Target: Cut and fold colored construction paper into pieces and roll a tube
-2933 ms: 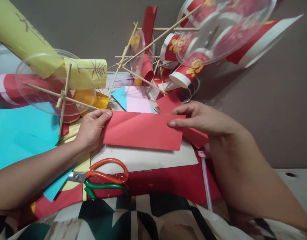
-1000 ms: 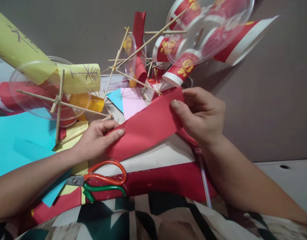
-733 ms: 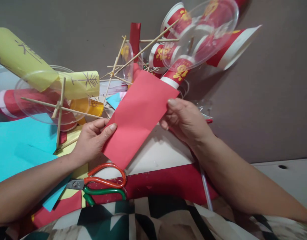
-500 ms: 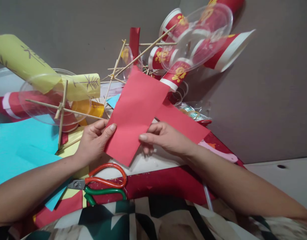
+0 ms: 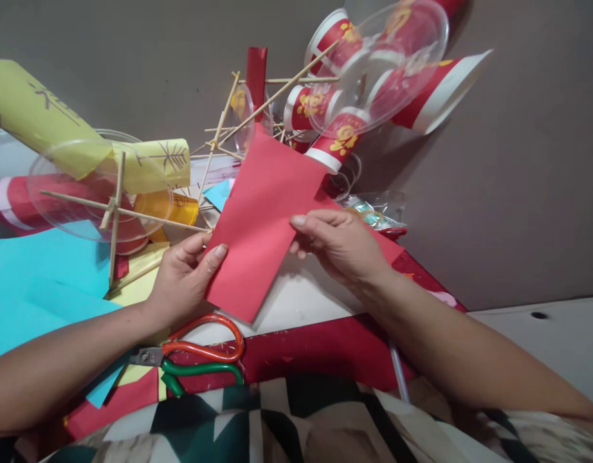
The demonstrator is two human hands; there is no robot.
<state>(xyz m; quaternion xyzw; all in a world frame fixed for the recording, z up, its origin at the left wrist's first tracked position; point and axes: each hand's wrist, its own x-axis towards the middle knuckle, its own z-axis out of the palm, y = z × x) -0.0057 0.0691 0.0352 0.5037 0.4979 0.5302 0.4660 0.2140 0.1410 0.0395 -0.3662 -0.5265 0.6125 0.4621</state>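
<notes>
A rectangular sheet of red paper (image 5: 267, 218) is held tilted above the white surface in front of me. My left hand (image 5: 188, 270) pinches its lower left edge, thumb on top. On the right edge, about midway up, my right hand (image 5: 337, 241) grips the sheet between thumb and fingers. Another piece of red paper (image 5: 390, 247) lies behind my right hand, partly covered by it. Scissors with an orange and a green handle (image 5: 204, 354) rest below my left hand.
Blue paper (image 5: 50, 283) lies at the left, beneath a clear disc with crossed sticks (image 5: 114, 204) and yellow paper rolls (image 5: 45, 116). A stick frame (image 5: 213, 145) and red paper cups on a clear disc (image 5: 342, 138) stand at the back. A plastic packet (image 5: 378, 212) lies at right.
My right hand has moved up along the right edge of the red sheet. My left hand keeps its hold at the lower left. The view has shifted slightly.
</notes>
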